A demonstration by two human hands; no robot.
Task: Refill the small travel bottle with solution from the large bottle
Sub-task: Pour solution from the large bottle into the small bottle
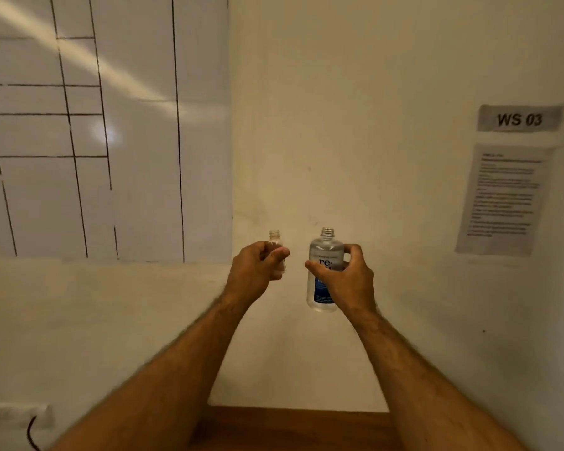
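Observation:
My left hand [256, 266] is closed around the small clear travel bottle [275, 238], held upright in the air; its uncapped neck sticks up above my fingers and most of its body is hidden. My right hand [347, 278] grips the large clear bottle [323, 255], which has a white and blue label. It stands upright too, with its cap off and its mouth open. The two bottles are side by side, a short gap apart, both raised in front of the wall.
A beige wall fills the view ahead. A whiteboard [111, 125] with drawn grid lines hangs at the left. A "WS 03" sign [520, 118] and a printed sheet [502, 200] are taped at the right. A strip of wooden table [293, 424] shows at the bottom, and a power strip [13, 415] at lower left.

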